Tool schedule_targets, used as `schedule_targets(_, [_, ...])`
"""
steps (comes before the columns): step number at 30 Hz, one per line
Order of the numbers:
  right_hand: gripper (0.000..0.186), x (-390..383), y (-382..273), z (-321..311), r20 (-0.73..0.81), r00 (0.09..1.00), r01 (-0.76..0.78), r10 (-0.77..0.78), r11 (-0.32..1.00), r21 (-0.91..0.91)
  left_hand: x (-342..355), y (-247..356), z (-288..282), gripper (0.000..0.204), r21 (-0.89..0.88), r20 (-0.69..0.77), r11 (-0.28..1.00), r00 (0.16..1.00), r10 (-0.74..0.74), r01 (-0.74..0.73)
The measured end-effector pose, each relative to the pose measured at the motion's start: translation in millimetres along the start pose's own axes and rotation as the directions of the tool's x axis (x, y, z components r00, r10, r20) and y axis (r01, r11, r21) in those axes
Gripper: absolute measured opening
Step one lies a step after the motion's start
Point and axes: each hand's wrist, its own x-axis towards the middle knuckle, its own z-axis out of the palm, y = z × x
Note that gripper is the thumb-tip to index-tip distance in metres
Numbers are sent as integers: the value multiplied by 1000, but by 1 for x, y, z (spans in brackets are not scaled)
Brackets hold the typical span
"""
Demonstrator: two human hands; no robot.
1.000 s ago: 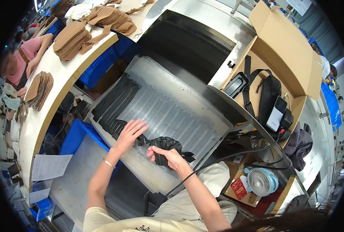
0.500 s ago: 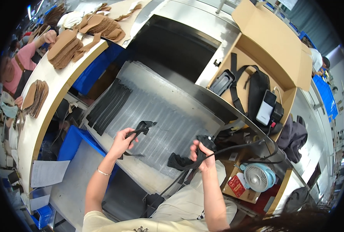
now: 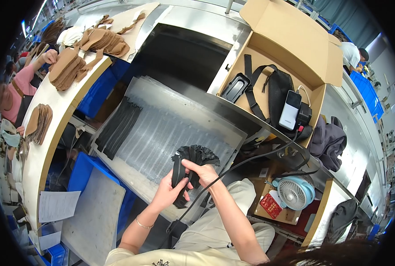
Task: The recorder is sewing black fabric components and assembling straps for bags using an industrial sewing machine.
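Bright workroom surroundings are filling the edges of the frame, with a pale curved counter (image 3: 55,146) running down the left side. Brown pieces (image 3: 67,70) are lying on it in stacks toward the upper left, where a co-worker in a pink top (image 3: 23,84) is sitting. Another person in a white top (image 3: 350,54) is showing at the upper right.

Near the centre, a greyish sheet (image 3: 162,128) is lying at a slant, and a row of black strips (image 3: 120,128) is covering its left end. Over its lower right part, just below the centre of the frame, both hands are holding a black bundle (image 3: 197,153) that is fanning out at the top. The left hand (image 3: 164,193) is curling partly closed around the bundle's hanging lower left part, its thumb lying across it. The right hand (image 3: 206,174) is closing on the bundle from the right, its thumb reaching toward the left; its fingers are partly hidden.

A black cable (image 3: 237,165) is passing just beside the right hand. At the upper right, an open box (image 3: 319,73) is holding a black bag (image 3: 278,93) and a white device (image 3: 290,111). Below it, a light blue fan (image 3: 296,193) is standing beside a red card (image 3: 270,204). At the lower left, a blue bin (image 3: 80,170) is sitting near a hanging paper (image 3: 57,206).
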Motion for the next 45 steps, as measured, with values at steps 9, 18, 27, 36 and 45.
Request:
schedule_targets(9, [41, -12, 1, 0, 36, 992, 127, -122, 976, -177, -2, -17, -9, 22, 188, -123, 962, 967, 224, -198])
schedule_targets(18, [26, -11, 7, -9, -69, 956, 238, -286, 891, -387, 2, -2, -20, 15, 113, -210, 987, 969, 133, -111])
schedule_targets(27, [25, -16, 1, 11, -9, 986, 159, -164, 966, -204, -3, 8, -38, 18, -375, -193, 900, 968, 158, -221])
schedule_targets(36, [22, -12, 6, -23, -37, 991, 124, -127, 989, -79, -30, 44, -39, 17, 166, -90, 974, 981, 172, -155])
schedule_targets(45, [35, -6, 21, -7, 153, 967, 205, -204, 979, 9, 1, 9, 2, 20, -23, -134, 998, 990, 52, -55])
